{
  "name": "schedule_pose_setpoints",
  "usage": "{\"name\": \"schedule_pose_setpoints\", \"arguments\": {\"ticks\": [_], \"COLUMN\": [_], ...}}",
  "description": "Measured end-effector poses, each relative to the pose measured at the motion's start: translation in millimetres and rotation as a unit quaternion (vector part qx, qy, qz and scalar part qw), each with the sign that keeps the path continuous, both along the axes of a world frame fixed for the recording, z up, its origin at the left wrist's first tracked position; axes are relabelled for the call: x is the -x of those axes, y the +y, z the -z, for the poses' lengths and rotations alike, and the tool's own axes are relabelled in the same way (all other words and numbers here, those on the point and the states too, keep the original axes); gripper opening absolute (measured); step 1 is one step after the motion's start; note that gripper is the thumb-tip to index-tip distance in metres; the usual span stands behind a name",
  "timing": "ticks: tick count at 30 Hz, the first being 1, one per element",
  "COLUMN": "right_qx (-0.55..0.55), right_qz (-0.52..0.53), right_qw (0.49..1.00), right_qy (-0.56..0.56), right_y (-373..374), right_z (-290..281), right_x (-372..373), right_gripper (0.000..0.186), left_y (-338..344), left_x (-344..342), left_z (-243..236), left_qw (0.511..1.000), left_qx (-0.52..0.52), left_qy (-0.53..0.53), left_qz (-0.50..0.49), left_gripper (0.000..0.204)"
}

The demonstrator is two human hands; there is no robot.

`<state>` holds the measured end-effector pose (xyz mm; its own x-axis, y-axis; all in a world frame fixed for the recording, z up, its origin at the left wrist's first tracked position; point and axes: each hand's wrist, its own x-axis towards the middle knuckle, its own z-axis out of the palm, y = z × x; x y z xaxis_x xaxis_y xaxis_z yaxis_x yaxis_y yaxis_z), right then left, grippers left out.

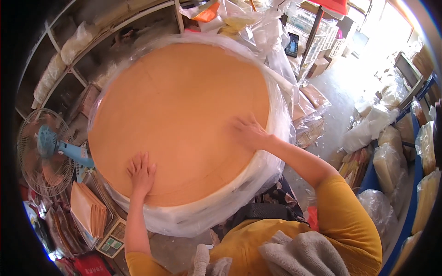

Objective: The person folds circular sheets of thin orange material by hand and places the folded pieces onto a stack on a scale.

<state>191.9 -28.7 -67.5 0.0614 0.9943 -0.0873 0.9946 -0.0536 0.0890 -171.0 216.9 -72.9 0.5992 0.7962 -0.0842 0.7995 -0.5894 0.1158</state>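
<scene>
In front of me lies a large round tan-orange sheet [184, 101], flat and smooth, its material hard to tell. White layers and crumpled clear plastic wrap [271, 170] surround its rim. My left hand [142, 174] rests palm down on the near left part of the sheet, fingers stretched and a little apart. Near the right edge, my right hand [250, 132] also lies on the sheet, fingers extended and slightly blurred. Neither hand holds anything. A faint curved line runs along the sheet's near right edge.
A blue standing fan [46, 142] is close on the left, above a stack of tan folders or envelopes [87, 209]. Shelves [73, 69] with bagged goods line the far left. A phone [292, 45] stands at the back right. Blue racks [410, 198] with plastic-wrapped packs line the right.
</scene>
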Motion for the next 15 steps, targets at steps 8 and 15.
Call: {"name": "schedule_pose_setpoints", "arguments": {"ticks": [8,15], "right_qx": [-0.074,-0.162], "right_qz": [-0.157,-0.078], "right_qw": [0.983,0.98], "right_qy": [0.053,0.088], "right_y": [1.9,5.8], "right_z": [-3.3,16.9], "right_x": [23.5,6.7], "right_gripper": [0.045,0.021], "left_y": [-22.2,-42.5], "left_x": [32.4,60.7], "left_z": [-11.5,-32.9], "left_qw": [0.976,0.973], "left_qx": [0.088,0.058], "left_qy": [-0.081,-0.082], "left_qz": [0.18,0.21], "left_gripper": [0.07,0.069]}}
